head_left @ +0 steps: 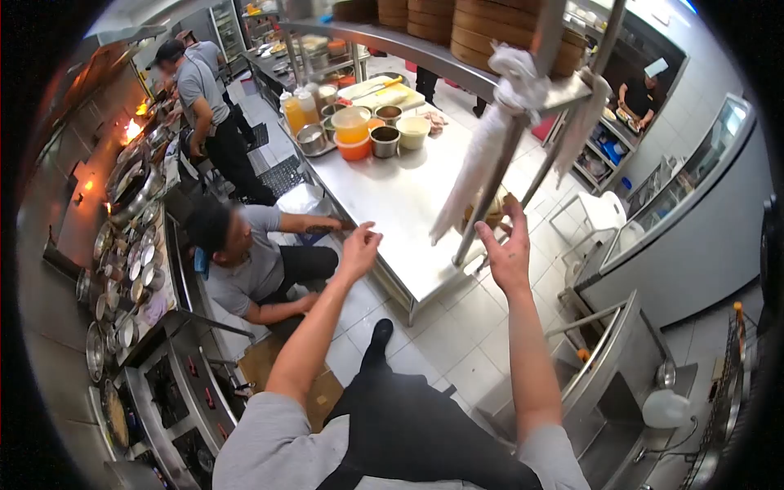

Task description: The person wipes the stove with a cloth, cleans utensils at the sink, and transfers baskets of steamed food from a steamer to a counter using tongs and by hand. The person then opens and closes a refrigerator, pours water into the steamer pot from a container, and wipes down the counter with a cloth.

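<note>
My left hand (360,251) is raised beside the long edge of the steel worktable (400,204), its fingers loosely bent and nothing visible in them. A crouching person's hand is close to its left. My right hand (508,247) is held up, thumb and fingers spread, next to the metal post (492,196) at the table's corner. Whether it touches the post I cannot tell. A white cloth (482,147) is knotted around that post and hangs down. Behind my right fingers, a tan item is partly hidden.
A person (253,261) crouches at my left, between stove and table. Flames (133,131) rise from the stove line, where others stand. Sauce containers (353,124) crowd the table's far end. Bamboo steamers (490,37) sit on the overhead shelf. A white chair (590,216) and a fridge (678,237) stand right.
</note>
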The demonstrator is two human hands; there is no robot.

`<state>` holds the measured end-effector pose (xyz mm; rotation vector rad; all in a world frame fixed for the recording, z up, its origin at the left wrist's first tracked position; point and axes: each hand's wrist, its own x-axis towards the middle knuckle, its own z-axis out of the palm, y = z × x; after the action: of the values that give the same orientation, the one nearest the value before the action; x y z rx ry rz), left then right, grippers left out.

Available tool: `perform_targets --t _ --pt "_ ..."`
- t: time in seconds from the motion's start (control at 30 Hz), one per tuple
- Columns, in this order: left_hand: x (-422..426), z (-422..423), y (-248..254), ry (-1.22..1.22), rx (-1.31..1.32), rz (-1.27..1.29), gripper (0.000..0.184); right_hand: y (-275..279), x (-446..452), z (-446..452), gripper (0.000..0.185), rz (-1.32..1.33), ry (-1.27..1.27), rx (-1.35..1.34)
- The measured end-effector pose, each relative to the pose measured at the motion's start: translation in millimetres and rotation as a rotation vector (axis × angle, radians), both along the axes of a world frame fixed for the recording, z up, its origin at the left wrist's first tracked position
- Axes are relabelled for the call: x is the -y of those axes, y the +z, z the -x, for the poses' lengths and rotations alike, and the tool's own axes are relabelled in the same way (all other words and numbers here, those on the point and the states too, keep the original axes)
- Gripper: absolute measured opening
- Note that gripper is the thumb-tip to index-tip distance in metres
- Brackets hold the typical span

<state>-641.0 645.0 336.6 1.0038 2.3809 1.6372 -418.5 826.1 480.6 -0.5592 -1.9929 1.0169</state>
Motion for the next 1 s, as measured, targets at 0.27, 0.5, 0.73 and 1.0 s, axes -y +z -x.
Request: perform_targets --t 0.27,0.5,0.73,1.0 --pt "-67.8 23.9 -100.0 -0.189 -0.206 0.124 0.043 -20.0 -44.4 97.0 0.061 -0.038 -0.357 -0.282" --pt "-90.0 28.3 -65.3 -0.403 0.046 0.160 0.045 -79.5 -64.7 74.8 0.029 -0.038 -0.371 -0.276" --pt "-150.2 15.4 95.3 -0.757 -0.023 -0.306 0.059 -83.2 -57.8 72.2 0.029 -0.086 -0.478 -0.347" --pt "-171.9 -23.8 102.9 -0.628 -0.270 -0.423 0.025 -131.8 -63.4 63.9 0.024 0.316 -0.241 -0.488"
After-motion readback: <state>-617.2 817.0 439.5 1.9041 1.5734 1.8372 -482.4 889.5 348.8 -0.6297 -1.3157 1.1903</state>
